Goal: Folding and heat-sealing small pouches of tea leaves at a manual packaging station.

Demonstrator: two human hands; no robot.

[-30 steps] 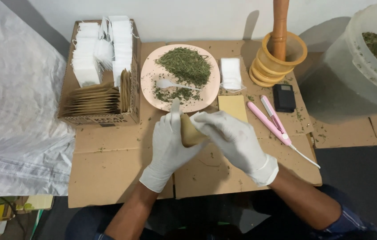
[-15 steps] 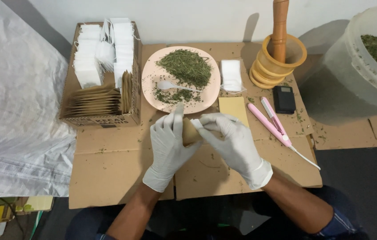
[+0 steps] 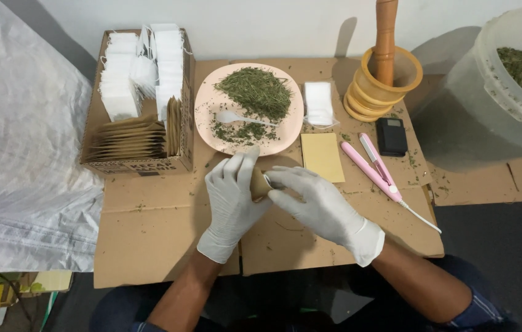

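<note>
Cardboard-covered counter (image 3: 150, 240), centre of frame.
Both gloved hands, left hand (image 3: 231, 195) and right hand (image 3: 316, 204), close around a brown paper pouch (image 3: 259, 184); the fingers hide most of it.

Tan paper pouch (image 3: 260, 184), half hidden

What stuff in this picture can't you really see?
- Brown paper pouch: head view, mostly covered by the gloved left hand and right hand; whether anything is inside it cannot be told.
- Plastic tub of dried herb: cut off by the right edge.
- Wooden pestle: its top is cut off by the upper edge.
- Small black device: too small to identify.
</note>
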